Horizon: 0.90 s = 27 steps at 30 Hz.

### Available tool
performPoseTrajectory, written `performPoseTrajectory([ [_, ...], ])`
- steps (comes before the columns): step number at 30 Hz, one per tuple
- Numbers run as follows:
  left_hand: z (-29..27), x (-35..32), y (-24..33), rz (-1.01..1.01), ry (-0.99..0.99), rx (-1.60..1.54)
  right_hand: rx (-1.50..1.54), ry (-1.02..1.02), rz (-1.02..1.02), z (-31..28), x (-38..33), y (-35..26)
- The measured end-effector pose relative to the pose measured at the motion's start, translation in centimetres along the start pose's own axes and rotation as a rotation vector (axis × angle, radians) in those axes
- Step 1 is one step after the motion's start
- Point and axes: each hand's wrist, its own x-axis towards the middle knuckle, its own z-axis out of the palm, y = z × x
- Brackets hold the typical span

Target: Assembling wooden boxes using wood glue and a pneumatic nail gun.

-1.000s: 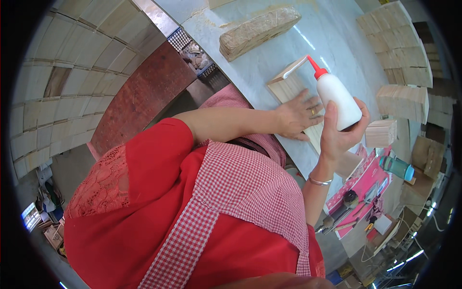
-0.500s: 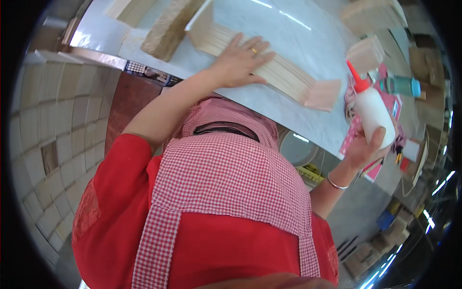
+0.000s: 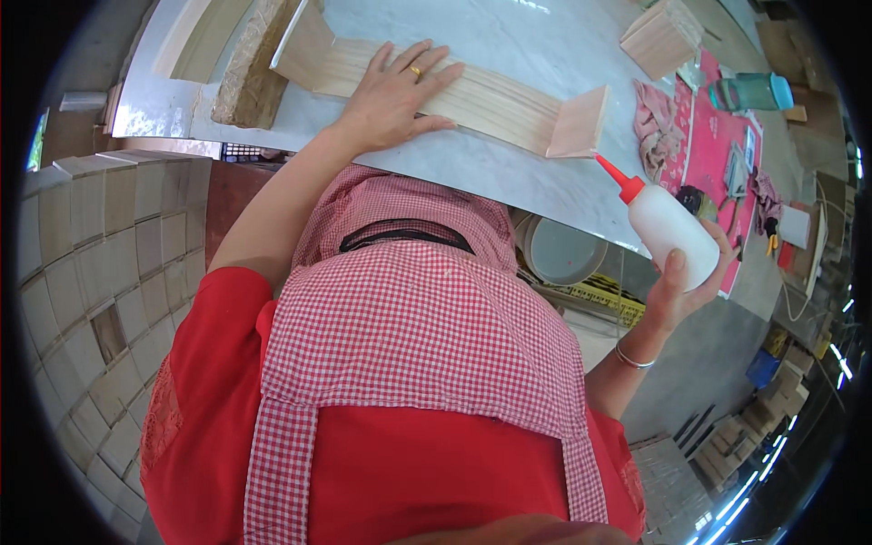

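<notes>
Nozzle point(image 3: 620, 179) apparently touches wooden end panel point(image 3: 579, 124).

ahead of you runs a pale, glossy bench point(image 3: 545, 45) with faint grey marbling and light glinting off its far-left end. to your left, pale wooden blocks point(image 3: 118, 245) are piled in rows like a wall, with one darker block point(image 3: 108, 334) among them, beside a red-brown panel point(image 3: 229, 204). a grey floor point(image 3: 690, 363) spreads to your right, with brown boxy stacks point(image 3: 779, 400) on its far side. beyond those, white strips of light point(image 3: 745, 497) break up the darkness.
</notes>
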Motion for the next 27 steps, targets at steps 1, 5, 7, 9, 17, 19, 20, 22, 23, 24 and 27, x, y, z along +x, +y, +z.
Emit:
performPoseTrajectory([
  [1,0.0,0.0,0.0,-0.003,-0.003,0.001,-0.006,-0.017,-0.009,0.1,0.1,0.1],
  [5,-0.1,0.0,0.1,-0.012,-0.015,0.001,-0.079,-0.008,-0.139,0.8,1.0,0.4],
  [7,-0.2,0.1,0.1,-0.011,-0.016,0.003,-0.036,-0.019,-0.101,1.1,1.3,0.2],
  [9,-0.2,0.1,0.1,-0.012,-0.029,-0.003,-0.015,-0.018,-0.085,1.5,1.9,0.1],
  [17,-0.3,0.2,0.1,-0.006,-0.018,-0.002,-0.072,0.014,-0.201,4.1,4.9,0.3],
  [19,-0.3,0.2,0.1,0.001,0.001,0.002,-0.001,0.042,-0.139,4.6,5.3,0.4],
  [20,-0.3,0.2,0.1,0.002,0.000,-0.006,0.035,0.054,-0.108,4.8,5.5,0.4],
  [22,-0.5,0.2,0.2,0.008,0.005,-0.031,0.079,0.103,-0.074,5.1,5.8,0.7],
  [23,-0.7,0.1,0.2,0.007,0.012,-0.019,0.121,0.151,-0.040,5.3,5.9,1.0],
  [24,-0.8,0.1,0.3,-0.006,-0.016,-0.025,0.168,0.212,0.002,5.4,6.3,1.6],
  [27,-1.2,0.4,0.5,-0.012,-0.031,-0.030,0.181,0.342,0.038,4.9,8.2,4.5],
])
